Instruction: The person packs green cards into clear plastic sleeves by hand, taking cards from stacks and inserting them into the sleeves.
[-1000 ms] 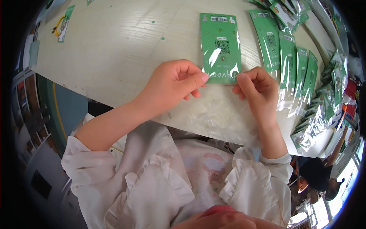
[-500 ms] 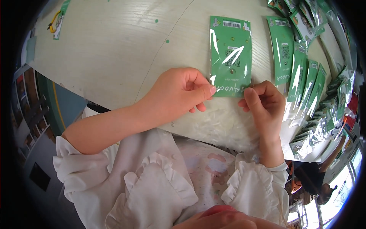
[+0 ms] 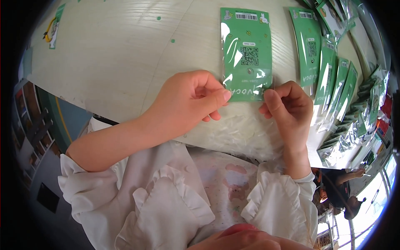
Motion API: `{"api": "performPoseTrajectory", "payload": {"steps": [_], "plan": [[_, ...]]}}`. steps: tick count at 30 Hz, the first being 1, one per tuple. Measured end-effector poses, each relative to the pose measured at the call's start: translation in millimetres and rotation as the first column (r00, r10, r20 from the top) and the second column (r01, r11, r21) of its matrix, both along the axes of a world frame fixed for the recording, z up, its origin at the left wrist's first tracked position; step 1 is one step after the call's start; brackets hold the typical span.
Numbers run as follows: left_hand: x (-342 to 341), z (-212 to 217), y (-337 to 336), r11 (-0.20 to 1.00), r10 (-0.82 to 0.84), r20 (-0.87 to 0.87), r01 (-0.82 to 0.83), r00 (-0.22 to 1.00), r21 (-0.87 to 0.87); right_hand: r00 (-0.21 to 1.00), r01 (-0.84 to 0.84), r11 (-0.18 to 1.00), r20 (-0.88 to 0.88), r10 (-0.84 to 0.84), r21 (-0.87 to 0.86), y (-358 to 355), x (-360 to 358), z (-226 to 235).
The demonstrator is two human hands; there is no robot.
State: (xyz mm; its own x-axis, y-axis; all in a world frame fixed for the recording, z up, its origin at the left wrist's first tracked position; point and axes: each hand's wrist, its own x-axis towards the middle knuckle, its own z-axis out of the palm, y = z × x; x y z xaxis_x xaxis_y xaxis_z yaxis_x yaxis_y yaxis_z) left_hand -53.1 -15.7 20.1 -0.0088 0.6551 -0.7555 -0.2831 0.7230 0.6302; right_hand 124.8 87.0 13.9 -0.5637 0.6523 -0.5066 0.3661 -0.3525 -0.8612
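Note:
A green card in a clear plastic sleeve [image 3: 248, 37] lies over the pale tabletop, its near edge towards me. At its near left corner, my left hand [image 3: 193, 98] pinches the sleeve between thumb and fingers. My right hand [image 3: 289, 108] pinches the near right corner the same way. Shiny glare streaks run down the sleeve's left side. The card's face carries a barcode, a square code and small rabbit pictures. Below the card, a heap of clear plastic strips [image 3: 237, 129] lies along the table's near edge.
Several sleeved green cards [image 3: 308, 50] fan out on the right, with a dense row of packed ones [image 3: 354, 129] beyond. More packs [image 3: 333, 18] lie at the far right. At the far left are yellow-handled scissors [image 3: 50, 31]. Another person [image 3: 341, 191] is beyond the right side.
The view has shifted slightly, so the card appears a little higher and further left. Both hands keep their pinch on its near corners.

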Motion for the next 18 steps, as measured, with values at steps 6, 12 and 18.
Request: {"api": "performPoseTrajectory", "payload": {"steps": [6, 12, 18], "plan": [[0.8, 0.2, -1.6, 1.000, 0.004, -0.005, -0.004, 1.000, 0.014, 1.000, 0.021, 1.000, 0.022, -0.022, 0.021, -3.0, -0.9, 0.9], [1.7, 0.7, -2.0, 1.000, 0.013, -0.019, -0.012, 1.000, 0.019, 0.999, 0.022, 0.999, 0.030, -0.023, 0.029, -2.9, -0.9, 0.0], [1.2, 0.8, -1.1, 1.000, 0.013, 0.001, -0.013, 1.000, 0.006, 0.999, 0.035, 0.999, 0.041, -0.036, 0.022, -3.5, -2.2, 1.2]]}}
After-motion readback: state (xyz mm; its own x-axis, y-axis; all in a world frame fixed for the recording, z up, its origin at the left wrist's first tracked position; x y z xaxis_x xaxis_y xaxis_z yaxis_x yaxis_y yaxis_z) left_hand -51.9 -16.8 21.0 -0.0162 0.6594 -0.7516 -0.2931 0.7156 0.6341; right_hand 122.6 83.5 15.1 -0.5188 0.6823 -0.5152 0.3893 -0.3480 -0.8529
